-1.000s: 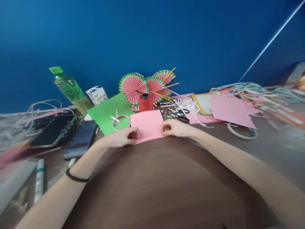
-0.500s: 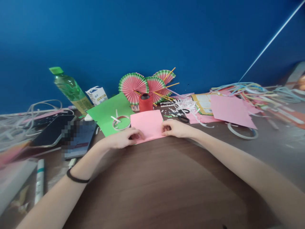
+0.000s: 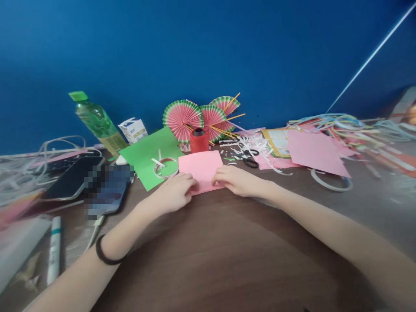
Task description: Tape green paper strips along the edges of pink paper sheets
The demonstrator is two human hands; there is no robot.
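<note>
A pink sheet of paper (image 3: 199,167) lies on the table in front of me, its near edge towards me. My left hand (image 3: 175,190) is closed at the near left edge, fingers curled over the paper. From the other side my right hand (image 3: 238,180) pinches the near right part, thumb and fingers bent. The fingertips are partly hidden, and a narrow gap separates the hands. Left of the pink sheet is a green sheet (image 3: 138,151) with a roll of tape (image 3: 158,175) on it. Directly behind the pink sheet stands a red spool of thread (image 3: 199,143).
Pleated watermelon-coloured paper fans (image 3: 182,117) lean against the blue wall (image 3: 208,52). Black-handled scissors (image 3: 251,163) lie near white paper shreds (image 3: 255,143). At left are a green-capped bottle (image 3: 97,123), a small carton (image 3: 133,130), phones (image 3: 73,177) and a marker (image 3: 54,247). More pink paper (image 3: 315,151) lies at right.
Both hands have moved closer together along the near edge of the pink paper. My left hand has shifted right and turned its back more upward; my right hand has slid left.
</note>
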